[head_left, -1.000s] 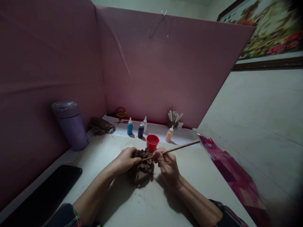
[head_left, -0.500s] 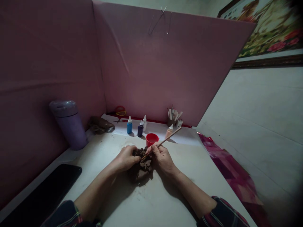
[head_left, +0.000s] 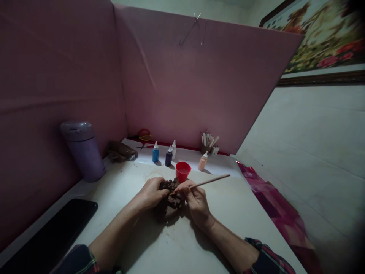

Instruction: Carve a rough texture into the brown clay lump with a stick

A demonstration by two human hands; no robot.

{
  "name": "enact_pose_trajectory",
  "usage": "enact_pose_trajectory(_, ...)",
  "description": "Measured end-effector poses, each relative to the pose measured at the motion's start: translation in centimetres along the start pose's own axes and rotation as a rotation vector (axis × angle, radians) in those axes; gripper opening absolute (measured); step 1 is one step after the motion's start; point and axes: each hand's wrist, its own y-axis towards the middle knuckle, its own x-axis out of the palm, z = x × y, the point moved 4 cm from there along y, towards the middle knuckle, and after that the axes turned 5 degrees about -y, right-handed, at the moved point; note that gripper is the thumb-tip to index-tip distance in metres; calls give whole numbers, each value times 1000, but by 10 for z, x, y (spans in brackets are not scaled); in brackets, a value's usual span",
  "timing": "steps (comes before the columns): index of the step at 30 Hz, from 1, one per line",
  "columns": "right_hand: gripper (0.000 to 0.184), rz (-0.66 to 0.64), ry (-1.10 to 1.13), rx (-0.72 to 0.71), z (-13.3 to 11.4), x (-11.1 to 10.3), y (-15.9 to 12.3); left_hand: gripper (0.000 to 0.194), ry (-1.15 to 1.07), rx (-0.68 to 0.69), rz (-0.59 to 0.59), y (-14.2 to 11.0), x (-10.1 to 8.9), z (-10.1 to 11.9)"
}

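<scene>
A lumpy piece of brown clay [head_left: 173,209] rests on the pale table top, its upper part rough and knobbly. My left hand [head_left: 152,193] grips its left side, thumb pressed on the clay. Between the thumb and fingers of my right hand [head_left: 195,199] is a thin wooden stick tool [head_left: 212,180], held like a pen. The tool's working tip touches the top of the clay; its exact shape is too small to tell. Just behind the clay stands a red cup [head_left: 183,171].
Behind the cup stand blue [head_left: 155,153], dark purple [head_left: 169,157], white [head_left: 174,150] and peach [head_left: 202,162] squeeze bottles. A tool holder [head_left: 207,144], scissors [head_left: 144,136] and a brown bag [head_left: 121,151] line the back. At left are a purple tumbler [head_left: 85,154] and a black phone [head_left: 54,236].
My right hand has tilted the stick tool lower, its back end swinging down and to the right. My left hand stays on the clay.
</scene>
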Motion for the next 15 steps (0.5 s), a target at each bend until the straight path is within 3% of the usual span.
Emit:
enact_pose_trajectory(4,36,160,170,53,6,-11,5,40,-19,27,-68,-1,-3,1)
enact_pose_trajectory(6,36,228,235,82,9,-16,7,47,-5,30,-38,1,-7,0)
enact_pose_trajectory(9,38,304,312,148,16,-21,10,35,-10,16,155,5,-17,-4)
enact_pose_trajectory(12,41,376,343,200,22,-27,13,18,-173,54,341,5,-23,-3)
enact_pose_trajectory(15,43,408,346,224,23,-30,14,19,-365,159,350,1,-22,5)
